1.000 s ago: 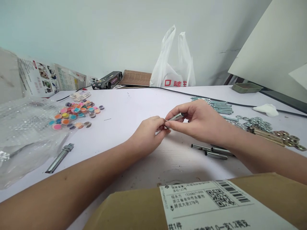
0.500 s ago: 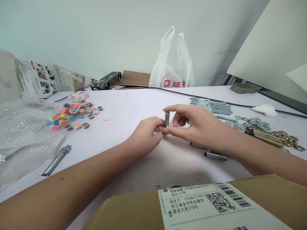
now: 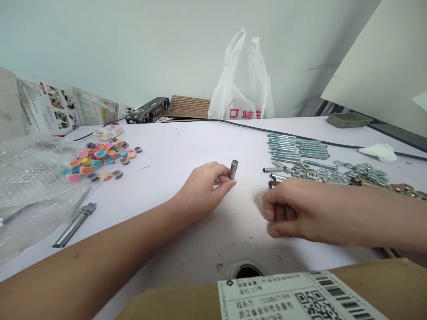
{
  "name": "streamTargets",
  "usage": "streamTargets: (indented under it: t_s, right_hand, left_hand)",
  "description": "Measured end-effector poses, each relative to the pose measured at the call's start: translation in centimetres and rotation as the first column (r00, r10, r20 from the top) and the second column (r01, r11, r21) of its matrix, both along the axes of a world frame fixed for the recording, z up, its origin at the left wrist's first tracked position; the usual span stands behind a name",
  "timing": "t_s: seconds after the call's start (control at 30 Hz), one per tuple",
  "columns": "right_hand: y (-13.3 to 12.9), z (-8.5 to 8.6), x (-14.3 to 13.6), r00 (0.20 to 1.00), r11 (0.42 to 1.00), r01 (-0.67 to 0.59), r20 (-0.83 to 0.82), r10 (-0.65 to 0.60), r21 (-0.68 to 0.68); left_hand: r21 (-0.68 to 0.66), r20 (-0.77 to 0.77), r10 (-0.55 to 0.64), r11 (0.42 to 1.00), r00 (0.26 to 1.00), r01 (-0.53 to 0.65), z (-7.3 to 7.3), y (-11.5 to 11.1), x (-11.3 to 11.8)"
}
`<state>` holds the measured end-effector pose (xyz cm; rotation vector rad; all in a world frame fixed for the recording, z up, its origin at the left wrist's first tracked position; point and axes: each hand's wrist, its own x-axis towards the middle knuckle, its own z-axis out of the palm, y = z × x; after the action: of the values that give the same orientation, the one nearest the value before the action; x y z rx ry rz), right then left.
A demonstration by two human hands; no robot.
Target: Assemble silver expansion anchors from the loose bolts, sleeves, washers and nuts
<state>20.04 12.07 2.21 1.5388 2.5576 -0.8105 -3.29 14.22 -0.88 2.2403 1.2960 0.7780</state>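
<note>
My left hand (image 3: 208, 184) pinches a short metal tube (image 3: 234, 170) between thumb and fingers. The tube stands upright, with its open end on top. To the right, my right hand (image 3: 288, 211) is low over the table with its fingers curled in. Whatever those fingers hold, if anything, is hidden. Just beyond its knuckles lie several loose metal tubes (image 3: 272, 170), partly covered by the hand. Behind it are a pile of washers (image 3: 303, 171), a heap of nuts (image 3: 362, 172) and rows of threaded bolts (image 3: 285, 149).
A cardboard box (image 3: 176, 298) with a label fills the front edge, beside a round hole (image 3: 247, 271). Left lie bubble wrap (image 3: 36, 178), coloured discs (image 3: 100, 158) and an assembled metal anchor (image 3: 75, 226). A white plastic bag (image 3: 242, 95) and black cable (image 3: 240, 126) are behind.
My right hand has left the tube and moved right and nearer to me, its fingers curling in. My left hand keeps the tube in about the same place. The view has shifted slightly.
</note>
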Motion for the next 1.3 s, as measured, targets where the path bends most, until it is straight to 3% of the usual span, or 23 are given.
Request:
streamTargets:
  t_s: [0.07,0.13,0.27,0.4,0.63,0.8,0.93,1.1,1.3]
  right_hand:
    - [0.0,0.8,-0.3,0.986,0.993,-0.090,0.134,0.100,-0.081]
    - [0.0,1.6,-0.5,0.972,0.992,-0.110,0.201,0.119,-0.055]
    - [-0.2,2.2,-1.8,0.991,0.997,-0.070,0.113,0.065,0.037]
    - [-0.6,1.0,-4.2,0.982,0.974,0.157,-0.133,-0.136,0.165]
    - [-0.4,-2.3,-6.9,0.844,0.938,0.334,-0.474,-0.252,0.096]
    - [0.1,-3.1,-7.0,0.803,0.930,0.355,-0.540,-0.252,0.093]
    - [-0.1,-3.1,-6.9,0.803,0.922,0.361,-0.549,-0.232,0.139]
    - [-0.5,-3.3,-6.8,0.824,0.927,0.339,-0.526,-0.209,0.161]
    - [-0.3,-3.5,-6.8,0.838,0.930,0.338,-0.496,-0.227,0.145]
  left_hand:
    - [0.002,0.001,-0.004,1.000,1.000,0.004,0.0,0.0,0.0]
    - [0.003,0.002,-0.004,1.000,1.000,0.004,0.0,0.0,0.0]
    - [-0.001,0.006,-0.005,1.000,1.000,0.005,0.0,-0.1,0.0]
    - [-0.017,0.024,-0.015,1.000,1.000,0.015,0.0,-0.1,0.0]
    - [-0.024,0.038,-0.020,1.000,0.999,0.021,0.1,-0.1,-0.1]
    - [-0.043,0.041,-0.008,0.999,0.999,0.010,0.0,-0.2,-0.1]
    - [-0.132,0.140,-0.027,0.990,0.990,0.046,0.0,-0.1,-0.5]
    - [-0.268,0.284,0.048,0.963,0.958,0.031,0.0,0.4,-1.1]
    - [-0.270,0.326,0.074,0.963,0.943,0.017,0.1,0.5,-1.0]
